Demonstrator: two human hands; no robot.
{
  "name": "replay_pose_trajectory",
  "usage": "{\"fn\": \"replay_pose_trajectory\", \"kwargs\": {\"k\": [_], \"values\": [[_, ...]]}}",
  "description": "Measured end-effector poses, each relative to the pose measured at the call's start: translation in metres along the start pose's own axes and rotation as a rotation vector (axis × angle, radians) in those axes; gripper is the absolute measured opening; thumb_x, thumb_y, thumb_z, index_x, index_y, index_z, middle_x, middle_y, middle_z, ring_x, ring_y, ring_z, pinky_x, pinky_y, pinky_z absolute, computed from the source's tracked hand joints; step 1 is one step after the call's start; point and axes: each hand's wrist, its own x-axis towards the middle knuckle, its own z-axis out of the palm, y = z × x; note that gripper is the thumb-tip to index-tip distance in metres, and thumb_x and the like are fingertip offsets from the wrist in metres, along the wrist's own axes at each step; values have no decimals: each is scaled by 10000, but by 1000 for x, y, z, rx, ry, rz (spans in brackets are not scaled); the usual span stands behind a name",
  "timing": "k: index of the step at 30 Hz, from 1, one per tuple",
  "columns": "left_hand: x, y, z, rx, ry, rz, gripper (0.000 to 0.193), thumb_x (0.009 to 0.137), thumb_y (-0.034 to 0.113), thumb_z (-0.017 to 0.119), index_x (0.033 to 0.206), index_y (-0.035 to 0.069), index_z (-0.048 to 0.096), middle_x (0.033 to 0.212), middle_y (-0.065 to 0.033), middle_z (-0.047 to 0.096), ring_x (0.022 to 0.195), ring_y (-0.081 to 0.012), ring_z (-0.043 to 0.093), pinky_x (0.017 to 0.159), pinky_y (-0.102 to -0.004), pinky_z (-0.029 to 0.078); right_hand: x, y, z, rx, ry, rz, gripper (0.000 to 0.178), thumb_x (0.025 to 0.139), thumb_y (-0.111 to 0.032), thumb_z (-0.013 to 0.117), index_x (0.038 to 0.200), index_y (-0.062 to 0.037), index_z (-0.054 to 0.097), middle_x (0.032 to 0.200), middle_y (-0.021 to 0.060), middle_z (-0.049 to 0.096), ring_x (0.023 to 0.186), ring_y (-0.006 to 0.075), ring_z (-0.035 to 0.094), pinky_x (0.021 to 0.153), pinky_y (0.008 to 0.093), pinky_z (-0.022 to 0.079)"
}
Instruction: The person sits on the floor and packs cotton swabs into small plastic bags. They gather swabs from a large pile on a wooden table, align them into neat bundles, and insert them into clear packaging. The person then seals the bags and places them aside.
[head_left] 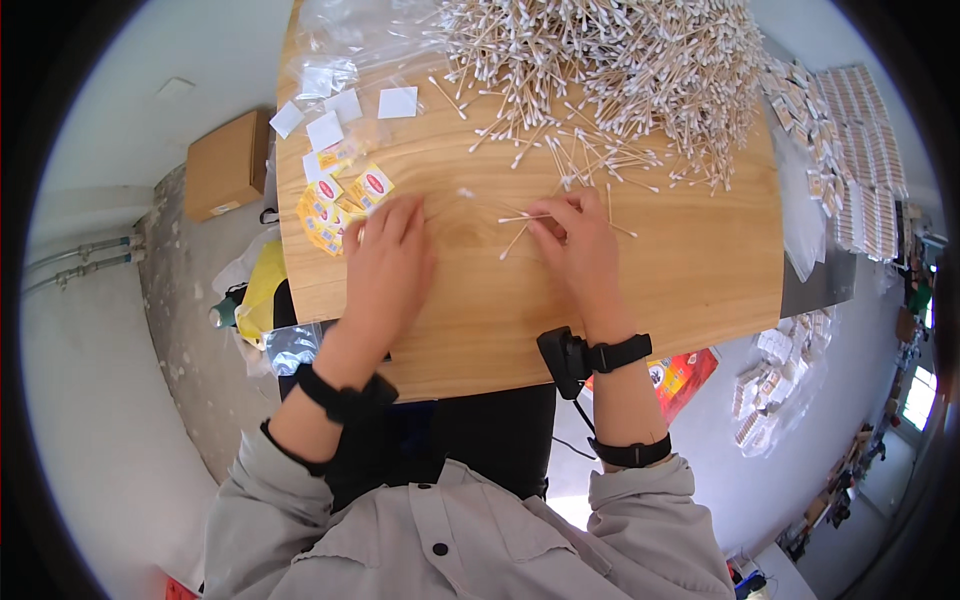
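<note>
Fingers of right hand (578, 245) pinch cotton swabs (522, 220); left hand (385, 262) lies flat, released, on board (690, 280).

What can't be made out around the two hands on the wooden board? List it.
Head view only:
- Under the left hand: its palm covers whatever lies on the pale wooden board.
- Right hand: how many thin wooden cotton swabs its fingers pinch is too small to count.
- Small yellow and red packets: print too small.
- Big heap of cotton swabs: cut off by the top edge.

Thin wooden-stemmed cotton swabs (527, 217) lying flat on the board, pinched together, small yellow-and-red paper packets (338, 205) fanned at left
</note>
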Motion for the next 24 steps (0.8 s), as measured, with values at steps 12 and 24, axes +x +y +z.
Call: {"fn": "replay_pose_trajectory", "kwargs": {"k": [12, 24], "values": [[-84, 38, -2, -139, -135, 82, 675, 763, 138, 706, 1375, 0, 460, 1476, -116, 395, 1370, -277, 379, 1106, -468, 277, -1, -15, 19, -45, 169, 23, 104, 854, -137, 695, 950, -108, 668, 892, 70, 576, 725, 267, 620, 634, 380, 496], [-70, 9, 10, -102, 2, -150, 937, 800, 455, 701, 1480, -32, 278, 1567, -215, 222, 1451, -376, 213, 1150, -558, 160, -17, -33, 21, 55, 86, 94, 153, 826, -87, 709, 973, -98, 668, 865, 62, 554, 680, 189, 620, 623, 332, 498]]}}
